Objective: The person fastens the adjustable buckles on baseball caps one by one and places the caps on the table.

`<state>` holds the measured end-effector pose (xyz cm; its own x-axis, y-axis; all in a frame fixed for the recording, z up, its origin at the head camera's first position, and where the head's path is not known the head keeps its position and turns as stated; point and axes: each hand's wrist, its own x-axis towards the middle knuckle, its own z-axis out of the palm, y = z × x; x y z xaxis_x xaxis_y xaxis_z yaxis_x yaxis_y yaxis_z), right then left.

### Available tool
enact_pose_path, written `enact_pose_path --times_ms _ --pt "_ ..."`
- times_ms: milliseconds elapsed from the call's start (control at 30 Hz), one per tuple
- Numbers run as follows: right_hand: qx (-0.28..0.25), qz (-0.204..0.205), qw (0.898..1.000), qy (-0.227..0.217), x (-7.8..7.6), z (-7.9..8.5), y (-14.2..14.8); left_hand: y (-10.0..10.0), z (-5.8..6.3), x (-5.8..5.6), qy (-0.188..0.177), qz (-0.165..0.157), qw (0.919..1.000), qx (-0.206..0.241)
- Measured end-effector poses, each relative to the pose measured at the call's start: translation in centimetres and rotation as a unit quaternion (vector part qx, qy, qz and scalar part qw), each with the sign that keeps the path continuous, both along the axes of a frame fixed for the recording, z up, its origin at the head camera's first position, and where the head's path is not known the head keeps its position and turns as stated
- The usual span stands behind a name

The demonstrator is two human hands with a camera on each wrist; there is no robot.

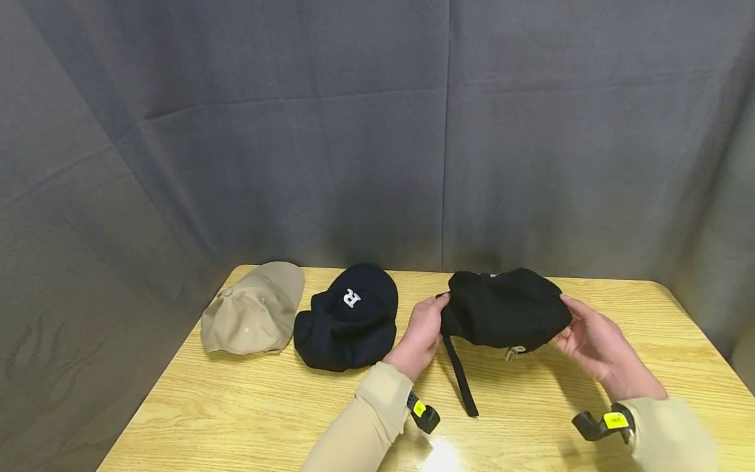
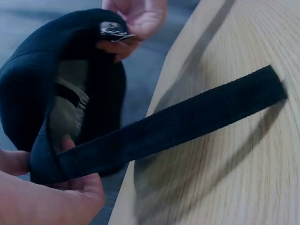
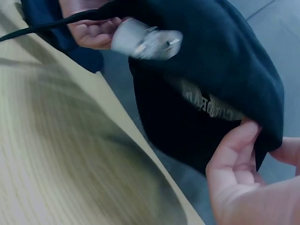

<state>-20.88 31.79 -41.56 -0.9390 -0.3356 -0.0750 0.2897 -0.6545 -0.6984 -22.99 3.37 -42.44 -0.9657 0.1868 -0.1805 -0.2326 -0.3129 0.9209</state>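
A black cap [image 1: 506, 309] is held over the back right of the table by both hands, its opening tilted down toward me. My left hand [image 1: 420, 333] pinches the left edge of its band, where a loose fabric strap [image 1: 461, 380] dangles. The right hand [image 1: 603, 347] grips the opposite edge, fingertips inside the rim and thumb outside. From the band hangs a small metal buckle [image 3: 166, 45], blurred in the right wrist view. Inside the cap, pale lining tape with lettering [image 3: 213, 104] shows. The brim is hidden in the head view.
Left of the hands lies a navy cap [image 1: 354, 334] with a white letter R. Beside it, at the far left, rests a beige cap [image 1: 250, 314]. The wooden table [image 1: 236, 406] ends at a grey curtain [image 1: 330, 164] behind.
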Motion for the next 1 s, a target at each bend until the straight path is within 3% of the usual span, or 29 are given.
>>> enact_pose_path --times_ms 167,533,667,867,1000 --pt "0.027 0.016 0.999 0.015 -0.1 -0.5 -0.8 -0.5 0.1 -0.2 -0.004 0.028 0.9985 0.047" --pt "0.060 0.013 0.998 0.033 0.1 -0.3 -1.9 -1.2 0.9 -0.4 0.022 0.048 0.9951 0.083" --pt "0.058 0.015 0.997 0.040 0.2 0.0 -2.3 -1.4 1.2 -0.3 0.030 0.043 0.9945 0.090" --pt "0.126 0.002 0.991 0.051 0.7 0.5 -3.6 -1.7 1.5 -0.3 0.038 0.026 0.9942 0.097" --pt "0.122 0.002 0.990 0.067 0.7 0.6 -4.3 -1.9 1.6 -0.4 0.048 0.004 0.9938 0.101"
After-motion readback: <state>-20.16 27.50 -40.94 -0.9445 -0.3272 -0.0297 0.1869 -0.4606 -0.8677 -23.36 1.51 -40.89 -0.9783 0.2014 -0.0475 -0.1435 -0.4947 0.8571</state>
